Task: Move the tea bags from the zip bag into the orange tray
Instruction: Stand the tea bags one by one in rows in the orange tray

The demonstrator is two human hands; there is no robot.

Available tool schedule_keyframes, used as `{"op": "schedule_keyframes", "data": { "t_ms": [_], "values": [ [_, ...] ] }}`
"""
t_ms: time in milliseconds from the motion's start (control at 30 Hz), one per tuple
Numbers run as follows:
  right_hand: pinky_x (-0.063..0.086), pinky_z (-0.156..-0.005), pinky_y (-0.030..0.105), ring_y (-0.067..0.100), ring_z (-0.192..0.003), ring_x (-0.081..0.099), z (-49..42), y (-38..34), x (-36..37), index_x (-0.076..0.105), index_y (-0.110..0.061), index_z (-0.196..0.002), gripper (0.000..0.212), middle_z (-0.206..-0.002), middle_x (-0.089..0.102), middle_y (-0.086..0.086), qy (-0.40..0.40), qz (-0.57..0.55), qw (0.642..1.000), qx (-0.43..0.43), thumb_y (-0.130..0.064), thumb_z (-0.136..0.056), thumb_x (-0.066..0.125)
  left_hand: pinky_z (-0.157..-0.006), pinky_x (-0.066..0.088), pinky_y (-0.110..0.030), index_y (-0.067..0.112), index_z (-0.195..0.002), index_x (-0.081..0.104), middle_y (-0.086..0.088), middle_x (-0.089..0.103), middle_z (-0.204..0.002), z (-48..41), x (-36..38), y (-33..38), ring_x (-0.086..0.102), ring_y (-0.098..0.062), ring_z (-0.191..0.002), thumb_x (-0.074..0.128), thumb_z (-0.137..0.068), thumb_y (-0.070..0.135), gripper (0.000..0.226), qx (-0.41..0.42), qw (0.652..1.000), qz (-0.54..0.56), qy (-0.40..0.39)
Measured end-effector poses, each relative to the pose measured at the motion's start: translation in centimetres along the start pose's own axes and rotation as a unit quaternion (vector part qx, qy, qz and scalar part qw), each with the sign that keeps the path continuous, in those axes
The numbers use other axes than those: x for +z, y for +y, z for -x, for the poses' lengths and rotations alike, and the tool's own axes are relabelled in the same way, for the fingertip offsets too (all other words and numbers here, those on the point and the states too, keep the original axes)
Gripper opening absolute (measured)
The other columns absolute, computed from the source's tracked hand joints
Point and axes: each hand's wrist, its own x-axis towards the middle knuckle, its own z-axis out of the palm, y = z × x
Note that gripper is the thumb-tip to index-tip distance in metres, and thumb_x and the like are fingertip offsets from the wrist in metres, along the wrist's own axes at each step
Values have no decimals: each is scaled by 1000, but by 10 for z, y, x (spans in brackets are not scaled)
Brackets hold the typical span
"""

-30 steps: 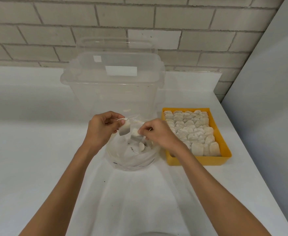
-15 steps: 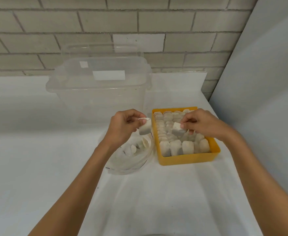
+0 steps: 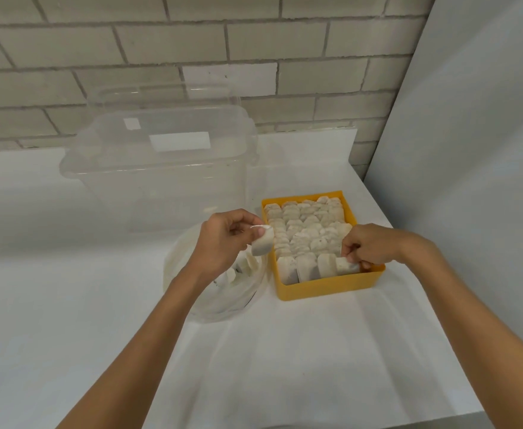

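Observation:
The orange tray (image 3: 331, 284) sits on the white table, packed with rows of white tea bags (image 3: 306, 233). Left of it lies the clear zip bag (image 3: 223, 295), open, with a few tea bags inside. My left hand (image 3: 223, 239) hovers over the bag's right edge and pinches one tea bag (image 3: 261, 244) by its top. My right hand (image 3: 368, 246) is at the tray's near right corner, fingers curled and pinching another tea bag (image 3: 347, 265) that stands in the front row.
A large clear plastic tub (image 3: 161, 181) with its lid leaning behind stands at the back against the brick wall. A grey panel (image 3: 470, 150) borders the table on the right. The table's near edge runs along the bottom right.
My right hand has moved down and right, from the tray's middle to its near right corner, lowering its tea bag into the front row. My left hand keeps holding its tea bag.

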Motion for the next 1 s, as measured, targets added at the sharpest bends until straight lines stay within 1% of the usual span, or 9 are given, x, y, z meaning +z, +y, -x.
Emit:
{"op": "schedule_keyframes", "data": {
  "t_ms": [100,233,333,400,567,633,767,933,1000],
  "values": [
    [43,-50,18,13,-61,55,-3,0,6,63,-10,-102,21,-72,58,1,2,1,1000,13,0,-93,47,-67,53,-27,14,-88,73,-10,72,-83,-1,0,0,63,-12,-72,73,-83,15,5,0,1000,1,1],
    [53,-59,22,16,-66,66,-6,6,14,60,-12,-88,22,-82,63,8,61,-30,998,1,4,-92,45,-72,50,-20,17,-87,74,2,71,-82,-2,1,-2,61,-5,-74,74,-82,20,5,13,1000,-15,9],
    [56,-64,26,19,-70,69,-6,12,21,59,-9,-85,21,-85,61,7,104,-62,993,-7,6,-89,45,-74,44,-20,25,-86,74,8,69,-91,-2,3,-5,59,-9,-82,74,-81,27,5,26,998,-58,24],
    [56,-62,24,19,-69,68,-5,14,24,58,-9,-84,18,-82,61,4,119,-72,990,-11,6,-89,49,-72,43,-21,28,-85,74,5,66,-93,-3,5,-4,55,-11,-76,75,-80,28,5,30,996,-74,28],
    [49,-48,16,6,-48,63,2,17,22,60,-7,-80,17,-67,63,1,155,-89,984,-26,7,-86,53,-63,41,-9,21,-84,74,11,64,-74,-5,16,3,52,2,-60,76,-80,18,5,33,998,-42,-20],
    [48,-47,17,3,-42,60,7,17,18,61,-6,-82,15,-64,64,4,181,-100,978,-30,5,-87,53,-65,45,-13,18,-85,74,9,66,-74,-8,24,6,54,-1,-62,76,-81,16,5,31,998,-37,-40],
    [51,-54,21,2,-40,56,16,23,9,62,-13,-78,17,-62,64,4,228,-103,967,-39,1,-87,57,-76,57,-33,18,-83,69,-3,68,-69,-14,46,16,65,-13,-67,70,-85,11,8,40,994,-20,-95],
    [47,-51,10,1,-42,56,24,30,9,65,-12,-82,14,-63,66,5,249,-120,960,-39,-3,-88,57,-76,57,-38,15,-87,58,-16,70,-75,-21,82,31,70,-22,-72,59,-93,9,9,56,983,-54,-168],
    [45,-48,7,0,-43,57,26,31,11,66,-12,-82,12,-64,65,4,254,-127,958,-43,-4,-89,59,-73,56,-36,14,-89,58,-19,71,-77,-23,98,33,69,-19,-68,57,-94,8,8,54,978,-69,-191]
  ]
}}
